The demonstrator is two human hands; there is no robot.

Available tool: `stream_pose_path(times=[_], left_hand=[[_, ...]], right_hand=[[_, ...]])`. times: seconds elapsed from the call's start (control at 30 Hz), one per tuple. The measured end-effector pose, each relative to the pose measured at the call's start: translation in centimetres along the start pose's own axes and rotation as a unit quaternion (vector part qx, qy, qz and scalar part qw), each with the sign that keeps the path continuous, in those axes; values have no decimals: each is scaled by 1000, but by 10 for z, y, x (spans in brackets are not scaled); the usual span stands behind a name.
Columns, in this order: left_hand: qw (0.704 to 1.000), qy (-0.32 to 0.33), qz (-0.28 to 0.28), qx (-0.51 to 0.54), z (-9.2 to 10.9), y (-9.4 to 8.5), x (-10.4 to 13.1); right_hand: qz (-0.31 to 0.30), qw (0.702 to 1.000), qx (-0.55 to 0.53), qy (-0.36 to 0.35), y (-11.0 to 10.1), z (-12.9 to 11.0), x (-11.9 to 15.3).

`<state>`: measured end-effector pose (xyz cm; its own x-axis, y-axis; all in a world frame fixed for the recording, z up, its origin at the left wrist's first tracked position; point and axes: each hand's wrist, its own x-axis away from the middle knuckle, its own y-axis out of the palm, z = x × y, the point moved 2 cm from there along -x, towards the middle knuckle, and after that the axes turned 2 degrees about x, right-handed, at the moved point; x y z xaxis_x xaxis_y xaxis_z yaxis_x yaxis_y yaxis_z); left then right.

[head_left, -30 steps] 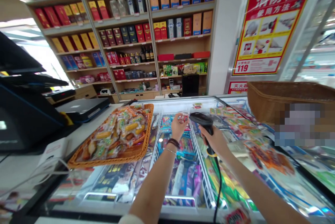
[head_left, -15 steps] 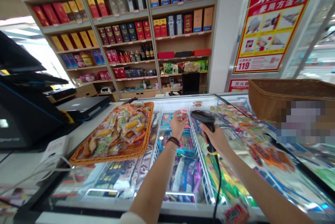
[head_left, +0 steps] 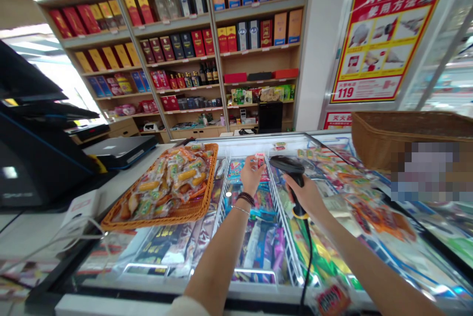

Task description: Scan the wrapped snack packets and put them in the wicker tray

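A small red-and-white packet [head_left: 260, 159] is pinched in the fingers of my left hand [head_left: 252, 173], above the glass-topped freezer. Wrapped round the handle of a black barcode scanner [head_left: 288, 164] is my right hand [head_left: 303, 192]. The scanner's head points left toward the packet, with a small gap between them. From the handle's yellow-ringed base a black cable [head_left: 308, 257] runs down toward me. Under the glass, wire baskets hold colourful ice cream packs [head_left: 258, 244]. A red-labelled clear packet [head_left: 332, 298] lies at the near edge, below my right forearm.
An orange wicker basket [head_left: 207, 202] full of wrapped snacks stands left on the freezer. A brown basket [head_left: 369, 141] is at the right, with several packets [head_left: 377, 212] near it. A dark scale-like device [head_left: 121, 151] and a black terminal [head_left: 33, 158] stand at the left.
The packet in my left hand is tilted slightly, showing more of its printed face. My right hand and the scanner stay almost still; the view has shifted very slightly.
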<state>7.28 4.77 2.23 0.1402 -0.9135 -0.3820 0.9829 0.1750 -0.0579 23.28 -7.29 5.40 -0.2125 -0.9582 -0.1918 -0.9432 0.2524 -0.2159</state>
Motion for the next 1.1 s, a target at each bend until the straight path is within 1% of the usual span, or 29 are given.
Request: stream_pose_path(times=[0.07, 0.1, 0.23, 0.3, 0.4, 0.53, 0.73, 1.0, 1.1], left_hand=[[1000, 13, 18, -19, 2, 0, 0], [1000, 15, 17, -16, 2, 0, 0], [998, 16, -13, 60, 2, 5, -3], [995, -2, -20, 97, -1, 7, -3], [985, -48, -39, 160, -6, 9, -2], [972, -67, -42, 223, -13, 9, -2], [971, -69, -40, 224, -19, 11, -6], [969, -46, -44, 239, -23, 12, -9], [972, -47, -33, 229, -24, 12, -9]], right_hand=[[-2, 1000, -6, -2, 0, 1, 0], [-3, 1000, -7, -3, 0, 2, -1], [0, 1000, -15, 0, 1, 3, -1], [5, 1000, -22, -2, 1, 1, 0], [14, 1000, -21, -7, 2, -4, 2], [15, 1000, 13, -3, 2, -8, 4], [22, 998, 53, -4, 1, -10, 6], [16, 997, 68, -12, -1, -13, 8], [18, 997, 69, -13, 0, -14, 8]])
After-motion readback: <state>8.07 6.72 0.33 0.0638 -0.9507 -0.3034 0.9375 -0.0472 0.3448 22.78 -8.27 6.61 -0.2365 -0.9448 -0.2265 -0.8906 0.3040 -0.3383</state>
